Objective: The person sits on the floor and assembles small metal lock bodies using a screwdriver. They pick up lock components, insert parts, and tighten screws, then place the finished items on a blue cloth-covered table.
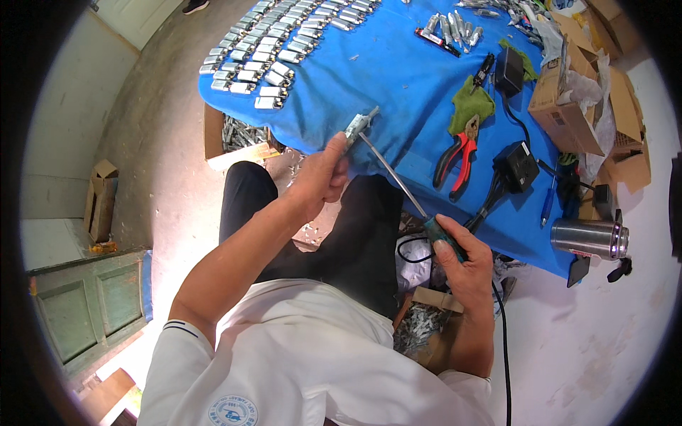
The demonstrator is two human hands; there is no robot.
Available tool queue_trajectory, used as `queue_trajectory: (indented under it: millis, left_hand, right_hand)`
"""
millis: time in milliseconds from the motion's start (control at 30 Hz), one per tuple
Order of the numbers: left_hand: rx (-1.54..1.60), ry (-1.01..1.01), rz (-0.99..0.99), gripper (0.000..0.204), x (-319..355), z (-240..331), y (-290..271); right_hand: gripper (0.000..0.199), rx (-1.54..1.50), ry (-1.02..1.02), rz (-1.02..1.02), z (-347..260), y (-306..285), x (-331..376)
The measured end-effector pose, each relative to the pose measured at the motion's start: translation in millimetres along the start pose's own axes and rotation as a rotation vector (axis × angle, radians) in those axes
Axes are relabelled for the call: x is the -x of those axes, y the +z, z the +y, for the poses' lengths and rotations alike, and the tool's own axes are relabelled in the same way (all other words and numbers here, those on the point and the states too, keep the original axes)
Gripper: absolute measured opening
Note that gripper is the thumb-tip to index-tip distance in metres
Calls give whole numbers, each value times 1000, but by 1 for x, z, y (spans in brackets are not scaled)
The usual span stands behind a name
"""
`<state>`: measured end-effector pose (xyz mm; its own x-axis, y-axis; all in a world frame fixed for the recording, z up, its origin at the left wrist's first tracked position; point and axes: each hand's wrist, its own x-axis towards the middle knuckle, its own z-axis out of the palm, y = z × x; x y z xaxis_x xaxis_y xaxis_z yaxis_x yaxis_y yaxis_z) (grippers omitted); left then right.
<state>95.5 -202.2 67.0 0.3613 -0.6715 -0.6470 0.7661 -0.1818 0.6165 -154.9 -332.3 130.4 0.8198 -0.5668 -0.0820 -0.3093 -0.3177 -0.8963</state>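
Between the thumb and fingers of my left hand [323,174] is a small silver metal part [356,126], a slim rectangular piece with a thin tip pointing away from me. It is held above the near edge of the blue cloth. My right hand [465,259] is wrapped round the dark green handle of a long-shafted screwdriver [396,179]. The shaft slants up to the left, and its tip meets the side of the metal part or lies right beside it. Pliers with red and black handles [458,157] lie on the cloth to the right.
Rows of silver metal parts [266,53] cover the far left of the blue cloth [387,67]. Farther right are a green rag [472,103], black adapters [516,167], a blue pen [548,202] and a steel flask [588,238]. Cardboard boxes [568,117] line the right edge. A black cable [505,341] hangs beside my right forearm.
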Motion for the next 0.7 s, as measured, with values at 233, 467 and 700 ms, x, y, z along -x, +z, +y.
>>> queue_trajectory:
  millis: [233,467,700]
  left_hand:
    - [-17,48,13,53,-5,-6,-1]
    - [-116,82,81,55,-2,-7,3]
    - [-243,181,172,57,-2,-10,11]
  right_hand:
    - [37,85,-10,26,-8,6,-8]
    - [34,193,-60,43,-28,4,-11]
    - [35,435,-215,60,-41,-1,-15]
